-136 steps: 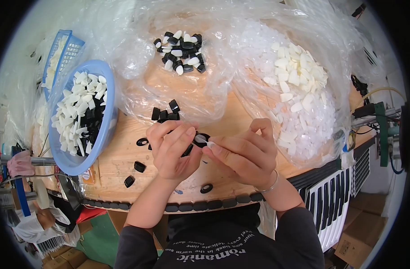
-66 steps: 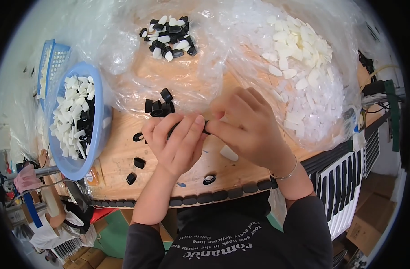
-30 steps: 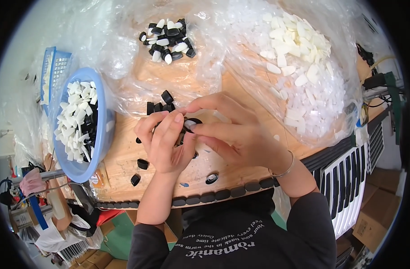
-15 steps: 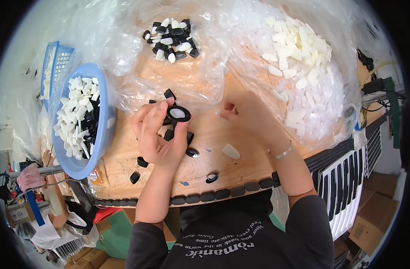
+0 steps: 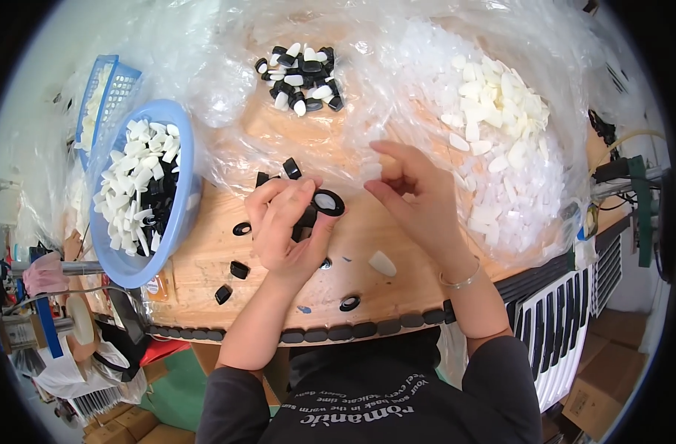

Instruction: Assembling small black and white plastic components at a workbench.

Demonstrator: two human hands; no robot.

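Nearest, loose black rings (image 5: 239,269) lie on the worktop (image 5: 204,259). The left hand (image 5: 282,233) pinches a black oval ring with a white insert (image 5: 327,202). The right hand (image 5: 412,194), fingers half-curled, pinches nothing visible. Seating inserts squarely should help. Beyond, white inserts (image 5: 493,103) fill the plastic bag.

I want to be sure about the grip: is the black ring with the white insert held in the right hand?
No, the left hand holds the black ring at its fingertips, while the right hand is apart from it.
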